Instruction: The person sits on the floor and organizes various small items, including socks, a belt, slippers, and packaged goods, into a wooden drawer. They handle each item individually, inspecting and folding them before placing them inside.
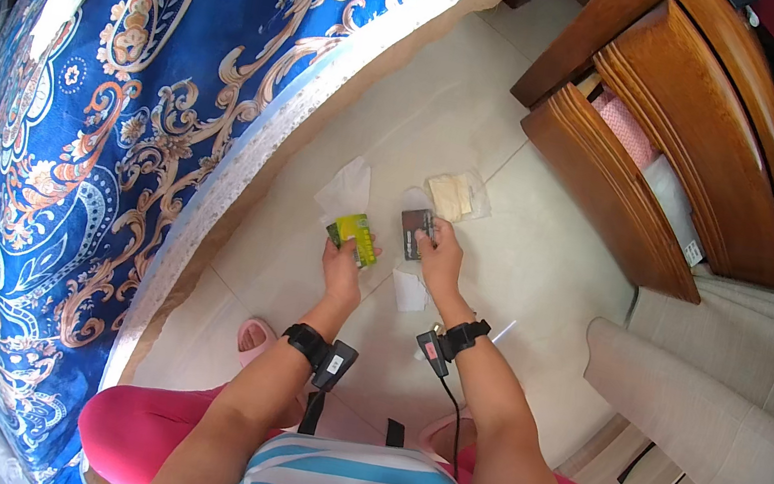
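Observation:
My left hand [345, 266] grips a green and yellow printed packet or card [354, 237] by its lower edge, thumb on top. To its right, my right hand [440, 254] has thumb and fingers on a dark printed card or thin box [416, 233]. Beyond the left hand lies a white paper piece [348, 189] on the tiled floor. A clear plastic bag with a cream-coloured item in it [452, 193] lies just past the right hand. Between the forearms is another white paper piece [410, 291]. Straps with small devices circle both wrists.
A bed with a blue patterned cover [175, 94] borders the left side. A wooden drawer unit [621, 203] stands at the upper right, one drawer pulled out. Beige curtain fabric [699, 383] hangs at the right. A thin white stick-like item [505, 332] lies beside the right wrist.

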A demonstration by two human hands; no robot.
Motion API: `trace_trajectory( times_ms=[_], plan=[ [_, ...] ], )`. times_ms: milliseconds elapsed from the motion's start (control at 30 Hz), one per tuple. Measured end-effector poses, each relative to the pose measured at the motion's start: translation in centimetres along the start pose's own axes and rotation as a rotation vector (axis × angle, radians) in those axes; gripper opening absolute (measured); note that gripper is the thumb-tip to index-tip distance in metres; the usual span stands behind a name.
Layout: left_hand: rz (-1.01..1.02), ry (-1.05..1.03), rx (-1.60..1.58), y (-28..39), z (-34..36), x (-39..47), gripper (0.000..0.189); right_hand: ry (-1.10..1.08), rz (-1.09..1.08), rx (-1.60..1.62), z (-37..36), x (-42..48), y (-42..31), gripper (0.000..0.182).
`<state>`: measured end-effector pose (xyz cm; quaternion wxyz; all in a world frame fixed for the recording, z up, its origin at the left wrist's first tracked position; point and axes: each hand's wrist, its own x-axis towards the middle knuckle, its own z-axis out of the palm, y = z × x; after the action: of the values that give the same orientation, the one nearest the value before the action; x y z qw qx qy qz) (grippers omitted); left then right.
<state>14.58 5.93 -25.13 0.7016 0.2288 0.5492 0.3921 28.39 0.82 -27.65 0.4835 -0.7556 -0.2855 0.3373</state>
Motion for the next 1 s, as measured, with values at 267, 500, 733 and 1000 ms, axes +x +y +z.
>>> trace_trajectory(
  times_ms=[267, 500, 733, 1000],
  plan=[
    [-0.266, -0.11, 0.167, -0.7, 3.0, -2.3, 0.029, -0.088, 0.129, 0.114, -0.4, -2.6, 0.1, 0.02],
    [-0.106, -0.13, 0.055, -1.5, 0.7, -0.6, 0.026, 0.096, -0.116, -0.232, -3.3, 2.3, -0.6, 0.03],
    [-0.116, -0.117, 0.065, -0.4, 0.9, -0.9, 0.027, 0.36, -0.152, -0.726, -5.0, 7.0, 0.0, 0.051],
    [-0.133, -0.15, 0.067, 0.6, 2.1, -1.1, 0.028, 0.098, 0.129, -0.05, -6.4, 7.0, 3.4, 0.04]
  ],
)
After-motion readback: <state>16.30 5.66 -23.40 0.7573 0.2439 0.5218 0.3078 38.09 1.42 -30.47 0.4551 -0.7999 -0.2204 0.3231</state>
